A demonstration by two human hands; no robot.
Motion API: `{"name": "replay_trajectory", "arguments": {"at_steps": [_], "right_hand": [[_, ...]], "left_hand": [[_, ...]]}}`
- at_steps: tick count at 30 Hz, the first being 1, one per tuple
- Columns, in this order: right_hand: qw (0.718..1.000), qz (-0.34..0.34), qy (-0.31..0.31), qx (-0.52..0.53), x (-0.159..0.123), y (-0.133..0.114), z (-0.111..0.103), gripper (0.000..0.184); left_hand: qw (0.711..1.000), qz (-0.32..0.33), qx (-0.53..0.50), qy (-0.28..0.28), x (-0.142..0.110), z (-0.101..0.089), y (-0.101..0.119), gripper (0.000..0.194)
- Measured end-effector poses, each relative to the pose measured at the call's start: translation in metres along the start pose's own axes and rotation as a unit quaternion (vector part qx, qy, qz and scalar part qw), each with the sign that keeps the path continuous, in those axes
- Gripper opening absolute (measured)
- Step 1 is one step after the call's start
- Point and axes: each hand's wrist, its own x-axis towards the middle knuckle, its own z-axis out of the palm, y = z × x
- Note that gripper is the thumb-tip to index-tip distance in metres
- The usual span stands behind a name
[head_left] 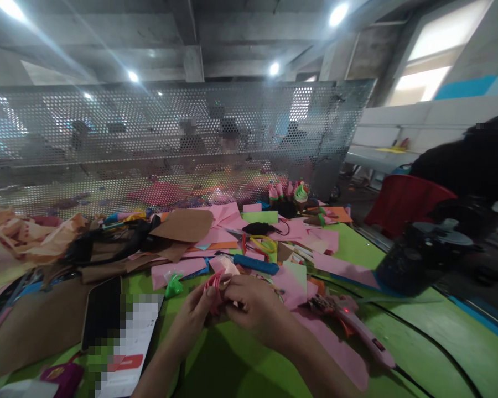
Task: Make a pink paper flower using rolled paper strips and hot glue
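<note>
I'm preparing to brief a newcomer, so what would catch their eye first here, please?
Probably the left hand and right hand, holding a folded pink piece above the green table. Then the pink corded tool with its red light, at right, and the perforated screen across the back.

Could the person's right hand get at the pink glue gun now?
Probably yes: the glue gun lies beside the right forearm, its handle uncovered, but the right hand must first leave the layered pink piece.
</note>
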Motion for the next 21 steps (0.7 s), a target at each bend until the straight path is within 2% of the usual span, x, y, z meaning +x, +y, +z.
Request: {"name": "replay_trajectory", "arguments": {"at_steps": [4, 6, 11, 16, 21], "right_hand": [[0.998, 0.057, 0.032, 0.013, -0.002, -0.004, -0.005, 0.024], [0.996, 0.065, 0.051, 0.026, -0.003, -0.005, -0.005, 0.02], [0.998, 0.019, 0.058, 0.013, -0.003, -0.005, 0.005, 0.014], [0.994, -0.022, 0.087, -0.066, -0.003, -0.002, 0.019, 0.015], [0.982, -0.039, 0.086, -0.163, -0.004, 0.001, 0.025, 0.009]], "left_hand": [[0.998, 0.046, 0.026, 0.041, 0.003, -0.001, 0.001, 0.048], [0.995, 0.063, 0.042, 0.057, 0.004, -0.002, 0.001, 0.05], [0.993, 0.085, 0.06, 0.058, 0.006, -0.004, 0.0, 0.056], [0.997, 0.061, 0.039, 0.038, 0.003, -0.003, 0.001, 0.06], [0.996, 0.061, 0.047, 0.038, 0.003, -0.002, 0.002, 0.063]]}}
